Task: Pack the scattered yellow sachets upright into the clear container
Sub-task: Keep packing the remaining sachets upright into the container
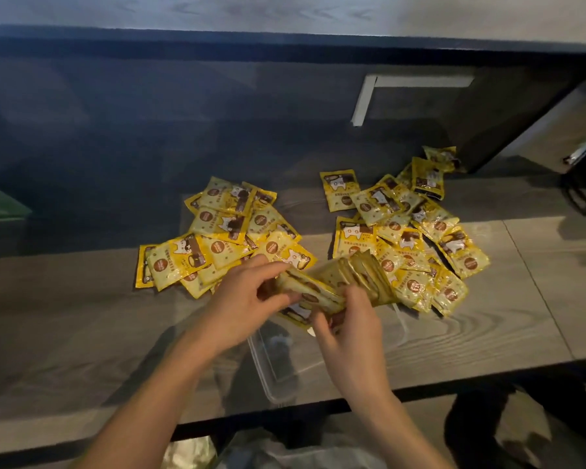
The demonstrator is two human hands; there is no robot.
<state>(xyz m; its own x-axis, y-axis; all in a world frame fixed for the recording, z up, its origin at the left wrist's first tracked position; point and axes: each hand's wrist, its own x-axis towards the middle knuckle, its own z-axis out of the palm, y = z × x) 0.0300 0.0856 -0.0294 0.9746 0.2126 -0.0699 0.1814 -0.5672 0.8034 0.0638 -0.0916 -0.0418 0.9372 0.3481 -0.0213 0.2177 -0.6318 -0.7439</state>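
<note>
We've got our left hand and right hand both gripping a fanned bunch of yellow sachets over the clear container at the table's front edge. Two loose piles lie behind. The print's too small to read.

Both bare forearms are stretched forward and angled inward, so that the hands are brought close together. The left hand is turned palm down, its fingers curled round a fanned stack of sachets; the same stack is pinched by the right hand from below
</note>
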